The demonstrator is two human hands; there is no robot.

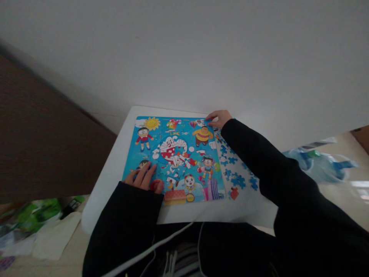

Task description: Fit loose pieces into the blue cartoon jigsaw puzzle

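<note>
A colourful cartoon jigsaw puzzle board (175, 157) lies on a small white table (115, 161). My left hand (145, 177) rests flat on the board's near left corner, fingers stretched out. My right hand (219, 117) reaches to the board's far right corner, its fingers curled and pressing down at the edge; whether a piece is under them I cannot make out. Several loose blue puzzle pieces (238, 175) lie scattered on the table to the right of the board, under my right forearm. Both arms wear black sleeves.
A white wall (184, 50) rises right behind the table. Dark brown furniture (43, 142) stands at the left. Green packaging and white paper (43, 223) lie on the floor at the left. A clear plastic bag with blue items (319, 163) sits at the right. White cables (161, 246) cross my lap.
</note>
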